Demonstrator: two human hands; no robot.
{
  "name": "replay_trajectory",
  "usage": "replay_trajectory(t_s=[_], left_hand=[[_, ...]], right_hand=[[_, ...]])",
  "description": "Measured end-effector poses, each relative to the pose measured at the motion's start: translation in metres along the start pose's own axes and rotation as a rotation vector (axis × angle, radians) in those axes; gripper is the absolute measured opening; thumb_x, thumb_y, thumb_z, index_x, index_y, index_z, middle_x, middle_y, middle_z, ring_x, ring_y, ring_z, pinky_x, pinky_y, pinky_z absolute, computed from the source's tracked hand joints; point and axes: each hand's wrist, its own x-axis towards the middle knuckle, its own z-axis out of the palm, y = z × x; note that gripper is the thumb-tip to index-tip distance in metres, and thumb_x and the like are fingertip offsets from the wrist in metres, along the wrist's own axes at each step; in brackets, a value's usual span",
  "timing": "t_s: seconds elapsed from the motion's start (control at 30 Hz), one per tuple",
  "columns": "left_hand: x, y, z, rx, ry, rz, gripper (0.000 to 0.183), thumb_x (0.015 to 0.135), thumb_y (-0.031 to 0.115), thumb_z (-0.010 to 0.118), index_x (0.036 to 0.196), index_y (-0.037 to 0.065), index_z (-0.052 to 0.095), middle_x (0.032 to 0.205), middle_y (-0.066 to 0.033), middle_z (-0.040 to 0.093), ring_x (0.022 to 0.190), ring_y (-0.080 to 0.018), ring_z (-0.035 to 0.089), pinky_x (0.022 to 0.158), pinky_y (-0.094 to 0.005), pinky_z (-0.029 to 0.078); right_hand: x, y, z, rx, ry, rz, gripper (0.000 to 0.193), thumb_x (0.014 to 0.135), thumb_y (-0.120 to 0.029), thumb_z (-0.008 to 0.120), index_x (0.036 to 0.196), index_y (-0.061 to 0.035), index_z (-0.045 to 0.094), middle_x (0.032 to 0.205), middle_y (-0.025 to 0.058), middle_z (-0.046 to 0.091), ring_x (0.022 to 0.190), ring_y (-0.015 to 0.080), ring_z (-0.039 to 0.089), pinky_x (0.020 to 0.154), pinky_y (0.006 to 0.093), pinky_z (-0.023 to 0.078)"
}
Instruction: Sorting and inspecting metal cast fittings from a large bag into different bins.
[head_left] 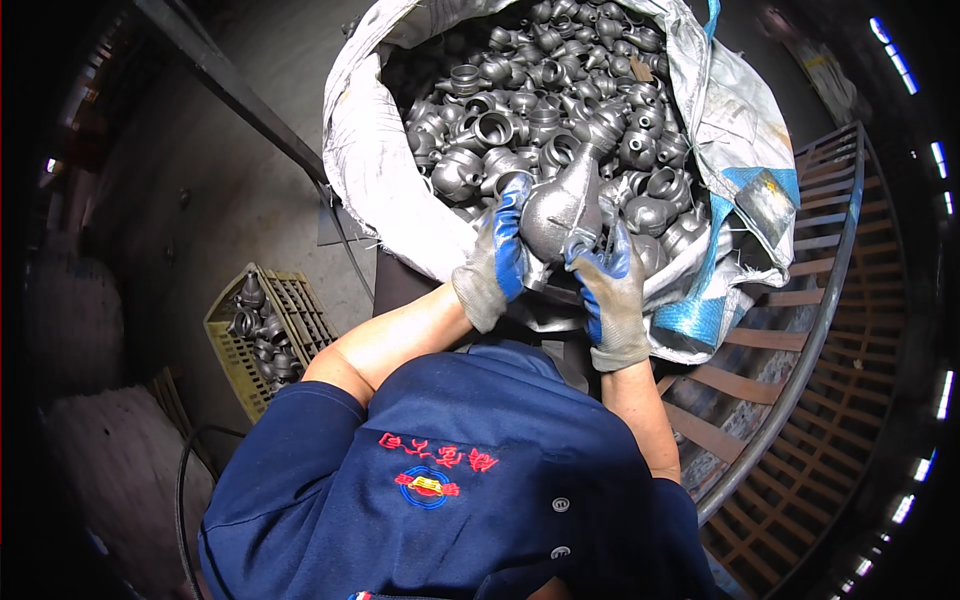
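A dull grey, bulb-shaped metal casting (558, 214) with a narrow neck is held up in front of me, its neck pointing away and slightly right. My left hand (497, 250), in a grey glove with blue coating, is closed against its left side. On its near right side, the gloved fingers of my right hand (612, 290) press around it. Beneath and beyond it, a large white woven sack (350, 130) stands with its mouth rolled open, full of similar grey castings (540, 100). The undersides of both hands are hidden.
At lower left, a yellow plastic crate (232, 362) holds several grey castings. A curved metal rack with slats (845, 220) runs along the right side. Blue straps (712, 260) hang from the sack. A dark metal bar (235, 85) slants across the upper left. A black cable (183, 490) curves at lower left.
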Motion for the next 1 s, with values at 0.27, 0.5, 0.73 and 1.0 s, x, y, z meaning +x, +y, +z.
replay_trajectory(t_s=[0.27,0.5,0.73,1.0], left_hand=[[0.000,0.005,0.005,-0.080,-0.045,-0.115,0.051,0.092,0.042,0.043,0.127,0.005,0.043,0.120,-0.0136,0.053,0.106,-0.0241,0.056,0.095,-0.0403,0.045],[-0.006,0.002,0.011,0.042,0.015,-0.063,0.042,0.095,0.036,0.041,0.122,0.004,0.046,0.114,-0.0121,0.057,0.102,-0.0213,0.058,0.090,-0.0353,0.049],[-0.008,0.002,0.014,0.038,-0.089,-0.058,0.047,0.093,0.039,0.045,0.122,0.003,0.046,0.115,-0.0125,0.056,0.102,-0.0230,0.058,0.092,-0.0369,0.048],[-0.006,0.005,0.011,0.001,-0.078,-0.153,0.044,0.095,0.039,0.039,0.123,0.006,0.046,0.114,-0.0100,0.057,0.101,-0.0191,0.059,0.089,-0.0347,0.049]], right_hand=[[-0.007,-0.010,0.001,-0.015,-0.106,-0.071,0.068,0.072,-0.006,0.073,0.130,0.0046,0.037,0.121,0.0133,0.049,0.110,0.0214,0.050,0.094,0.0316,0.041],[-0.010,-0.004,0.005,0.025,0.083,-0.129,0.056,0.076,0.001,0.065,0.125,0.0057,0.040,0.110,0.0111,0.055,0.092,0.0155,0.057,0.082,0.0267,0.047],[-0.009,-0.019,0.001,0.177,0.153,0.232,0.035,0.080,-0.013,0.059,0.112,-0.0032,0.051,0.075,-0.0011,0.054,0.050,0.0023,0.041,0.040,0.0145,0.026],[0.003,-0.012,-0.014,0.447,0.087,0.202,0.022,0.083,-0.010,0.057,0.103,-0.0017,0.055,0.061,-0.0022,0.045,0.042,0.0038,0.038,0.033,0.0171,0.024]])
